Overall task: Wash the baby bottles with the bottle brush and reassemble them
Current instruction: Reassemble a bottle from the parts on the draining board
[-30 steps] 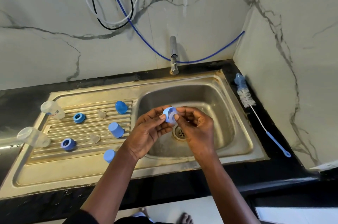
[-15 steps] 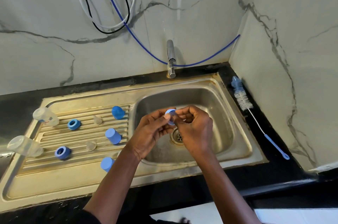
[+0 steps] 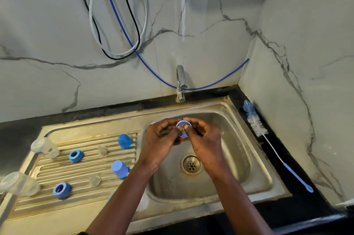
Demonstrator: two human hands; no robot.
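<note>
Head view, downward onto a steel sink (image 3: 275,186) set in a black surface (image 3: 95,114).

Left hand (image 3: 162,138): pinches a blue screw ring (image 3: 183,128) at its left edge, fingers curled. Right hand (image 3: 205,142): pinches the same ring from the right, thumbs close together on its face. Ring: hovers over the basin, beyond the drain (image 3: 191,164) and below the tap (image 3: 181,83). Contents of its opening: too small to tell.

On the ribbed drainboard (image 3: 49,169), left of the basin, all apart from one another:
- far clear bottle (image 3: 45,147) and near clear bottle (image 3: 18,184) at the left rim
- far blue ring (image 3: 75,155) and near blue ring (image 3: 61,190)
- far teat (image 3: 102,150) and near teat (image 3: 94,180), both clear
- far blue cap (image 3: 124,141) and near blue cap (image 3: 119,169)
- one more blue piece (image 3: 109,199), mostly hidden by the left forearm

Bottle brush (image 3: 256,125): lies on the surface right of the sink, along the side wall, bristles toward the back, blue handle toward the front.

On the marble wall behind: looped white, black and blue hoses (image 3: 118,23).
</note>
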